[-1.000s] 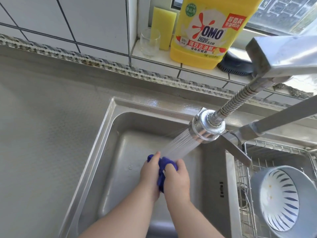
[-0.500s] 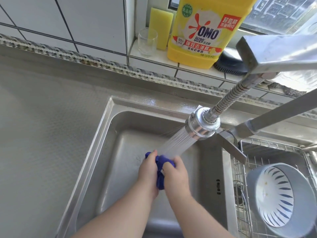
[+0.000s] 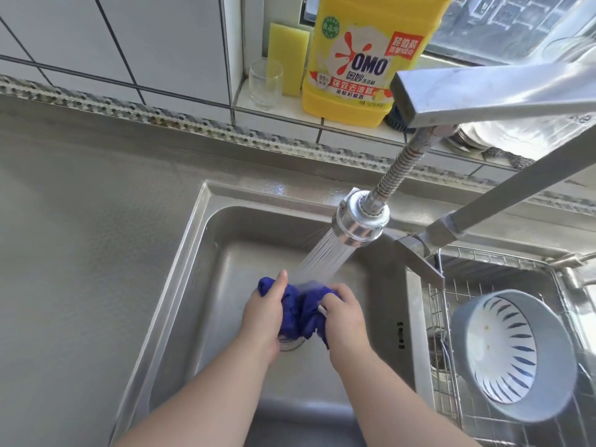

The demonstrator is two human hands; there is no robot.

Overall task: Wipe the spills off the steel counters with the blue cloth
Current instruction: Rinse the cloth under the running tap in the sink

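Note:
The blue cloth (image 3: 301, 309) is bunched up between both hands, low inside the steel sink (image 3: 190, 262). My left hand (image 3: 263, 312) grips its left side and my right hand (image 3: 343, 312) grips its right side. Water sprays from the round tap head (image 3: 358, 222) down onto the cloth and my fingers. The steel counter (image 3: 80, 253) stretches to the left of the sink. Part of the cloth hangs down over the drain.
A wire rack (image 3: 442, 343) in the right basin holds a blue and white bowl (image 3: 512, 356). On the tiled sill stand a yellow detergent bottle (image 3: 361, 59), a yellow sponge (image 3: 288, 59) and a glass (image 3: 266, 83). The tap's steel arm (image 3: 503, 91) crosses overhead at right.
My hands have drawn slightly apart, so more of the cloth shows spread between them under the spray. The view has shifted a little.

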